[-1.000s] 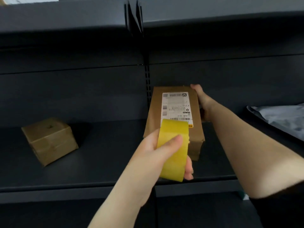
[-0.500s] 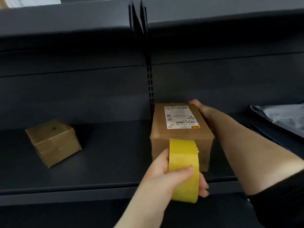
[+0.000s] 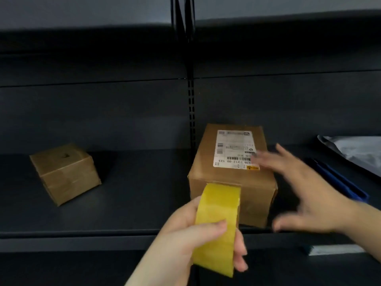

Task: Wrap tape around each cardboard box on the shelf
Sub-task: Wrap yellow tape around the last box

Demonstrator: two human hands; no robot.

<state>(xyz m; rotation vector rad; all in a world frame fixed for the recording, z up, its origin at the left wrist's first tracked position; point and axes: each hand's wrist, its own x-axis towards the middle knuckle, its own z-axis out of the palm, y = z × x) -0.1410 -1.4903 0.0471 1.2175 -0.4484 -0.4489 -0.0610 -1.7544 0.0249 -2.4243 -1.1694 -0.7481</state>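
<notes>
— Nearest you, what's in hand?
— Your left hand (image 3: 203, 234) grips the yellow tape roll (image 3: 217, 228), held against the near face of the labelled box (image 3: 231, 176), which now rests flat on the shelf (image 3: 134, 205) after being tipped up a second ago.

— And your right hand (image 3: 305, 190)?
— Released, fingers spread and blurred, beside the box's right edge; you look ready to pull tape. Far off left, the smaller box (image 3: 65, 172) waits.
</notes>
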